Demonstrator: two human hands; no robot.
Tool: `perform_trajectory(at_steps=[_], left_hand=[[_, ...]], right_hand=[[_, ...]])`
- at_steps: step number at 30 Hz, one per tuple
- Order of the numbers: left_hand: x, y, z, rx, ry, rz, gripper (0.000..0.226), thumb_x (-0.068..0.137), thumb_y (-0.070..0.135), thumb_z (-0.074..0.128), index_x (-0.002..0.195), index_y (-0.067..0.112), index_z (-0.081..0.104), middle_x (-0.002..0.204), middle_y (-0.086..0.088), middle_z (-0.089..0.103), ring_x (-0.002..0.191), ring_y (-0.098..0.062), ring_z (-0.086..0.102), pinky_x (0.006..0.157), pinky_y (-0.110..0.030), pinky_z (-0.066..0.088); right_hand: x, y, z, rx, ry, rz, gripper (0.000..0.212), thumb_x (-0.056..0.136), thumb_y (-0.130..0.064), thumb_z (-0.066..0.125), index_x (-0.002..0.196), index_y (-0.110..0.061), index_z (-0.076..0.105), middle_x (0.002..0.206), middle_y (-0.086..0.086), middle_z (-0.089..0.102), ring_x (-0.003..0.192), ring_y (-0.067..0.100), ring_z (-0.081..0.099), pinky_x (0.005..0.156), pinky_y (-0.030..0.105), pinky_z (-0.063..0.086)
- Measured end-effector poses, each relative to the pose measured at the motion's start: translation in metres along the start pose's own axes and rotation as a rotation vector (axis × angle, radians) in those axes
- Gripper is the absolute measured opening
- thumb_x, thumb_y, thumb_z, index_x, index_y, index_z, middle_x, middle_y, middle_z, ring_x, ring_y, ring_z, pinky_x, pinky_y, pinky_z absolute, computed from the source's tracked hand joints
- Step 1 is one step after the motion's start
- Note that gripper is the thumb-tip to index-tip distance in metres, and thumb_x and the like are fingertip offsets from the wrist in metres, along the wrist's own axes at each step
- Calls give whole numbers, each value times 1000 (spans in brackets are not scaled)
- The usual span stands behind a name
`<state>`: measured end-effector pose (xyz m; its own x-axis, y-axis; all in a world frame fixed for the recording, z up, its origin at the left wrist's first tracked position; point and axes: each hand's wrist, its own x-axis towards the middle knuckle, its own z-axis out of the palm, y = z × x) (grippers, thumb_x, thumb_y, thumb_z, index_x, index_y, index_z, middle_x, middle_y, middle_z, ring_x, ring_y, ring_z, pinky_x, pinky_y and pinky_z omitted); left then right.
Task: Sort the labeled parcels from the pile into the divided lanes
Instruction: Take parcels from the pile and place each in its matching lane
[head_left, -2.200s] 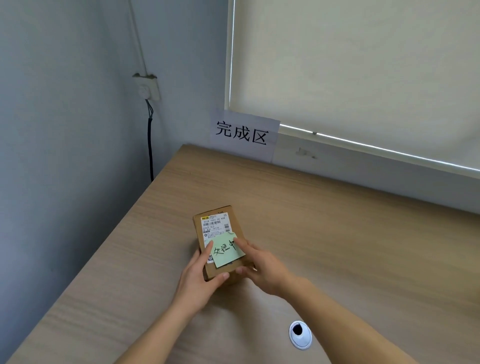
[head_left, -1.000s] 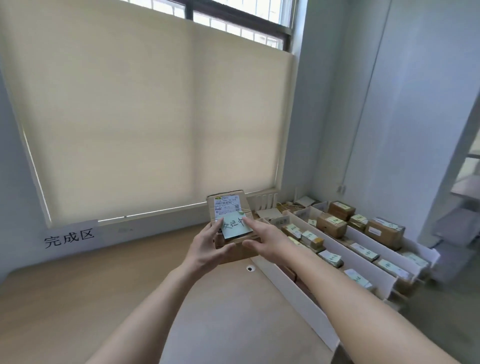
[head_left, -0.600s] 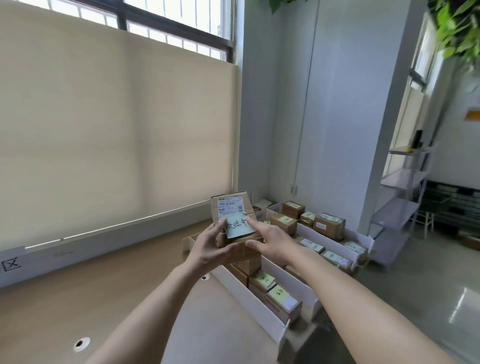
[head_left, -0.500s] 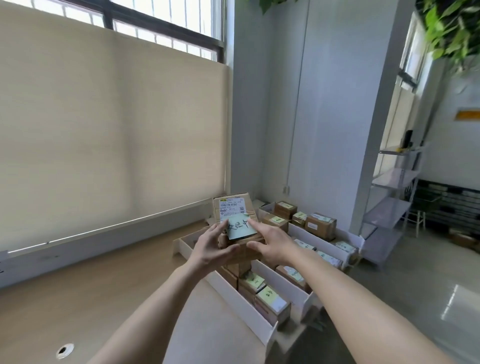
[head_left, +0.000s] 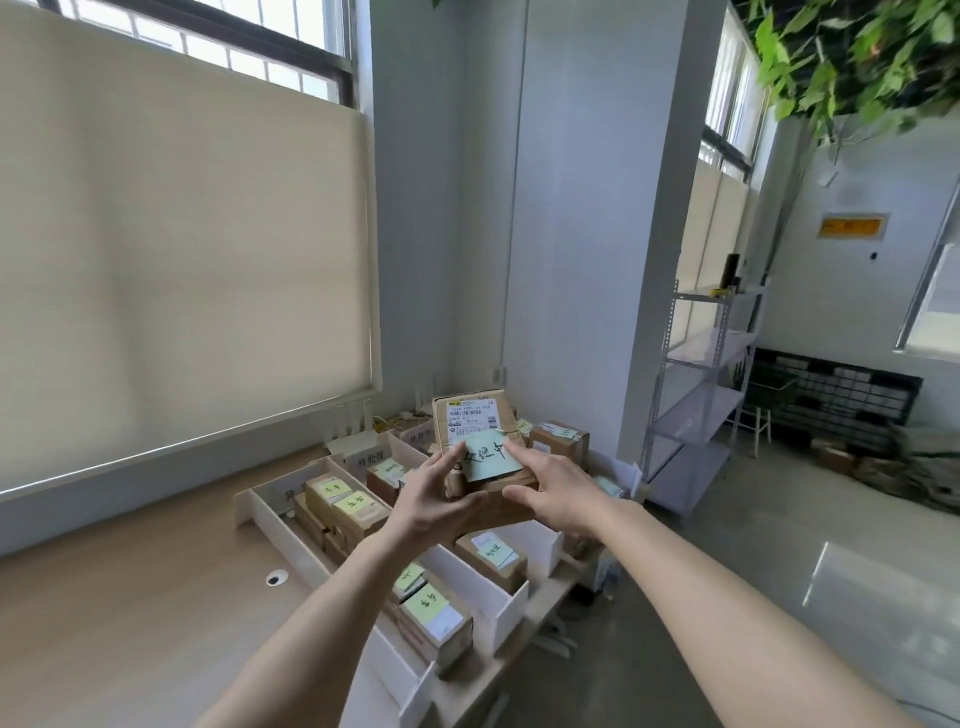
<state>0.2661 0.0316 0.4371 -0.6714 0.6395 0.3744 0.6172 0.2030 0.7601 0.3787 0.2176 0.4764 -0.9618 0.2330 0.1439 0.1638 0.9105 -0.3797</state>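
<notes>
A: Where's the parcel (head_left: 480, 447) now?

B: In the air, over the lanes (head_left: 467, 564), held between both hands. The left hand (head_left: 436, 501) curls round its left edge and underside; the right hand (head_left: 553, 491) clasps the right side, one fingertip on the green note (head_left: 488, 458).

A: So both are gripping it?

B: Yes, both closed on the box, label facing up.

A: Which lane sits under it?

B: Hard to say exactly. It hangs above the middle dividers, and white tags (head_left: 371, 460) stand at the far ends of the lanes. One tag is half hidden behind boxes.

A: What could go wrong?

B: I'd say a misread. The note's handwriting must match a lane tag, and a quick glance could send it to the neighbouring lane.

A: Anything else?

B: The lanes already hold boxes (head_left: 345, 506). Set down on a divider edge or atop another box, the parcel could tilt and slide across. The note looks only lightly stuck; a dragging finger might peel it off.

A: And the desk (head_left: 130, 597)?

B: It lies left of the lanes, well apart from the parcel.
</notes>
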Motion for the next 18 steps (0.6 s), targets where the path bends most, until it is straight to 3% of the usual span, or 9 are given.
perform_trajectory(at_steps=[10,14,18], left_hand=[[89,-4,103,26,-120,-5,86,80,42,76,153,21,36,156,1,38,141,-14,37,113,-21,27],[141,-20,137,3,-138,-14,90,76,50,71,154,23,34,155,1,39,142,-15,36,118,-33,30],[204,-41,163,-7,-128,-23,90,77,50,71,154,21,34,155,1,39,141,-15,37,117,-34,32]], right_hand=[[25,120,-17,34,-14,114,76,99,-43,61,160,-42,16,156,-2,43,134,20,48,110,42,43],[64,167,-24,-19,-7,131,74,99,-45,59,161,-40,18,155,-4,45,132,19,49,108,39,43],[121,209,-27,-20,-28,136,74,100,-43,60,161,-39,18,153,-2,46,128,18,51,104,36,46]])
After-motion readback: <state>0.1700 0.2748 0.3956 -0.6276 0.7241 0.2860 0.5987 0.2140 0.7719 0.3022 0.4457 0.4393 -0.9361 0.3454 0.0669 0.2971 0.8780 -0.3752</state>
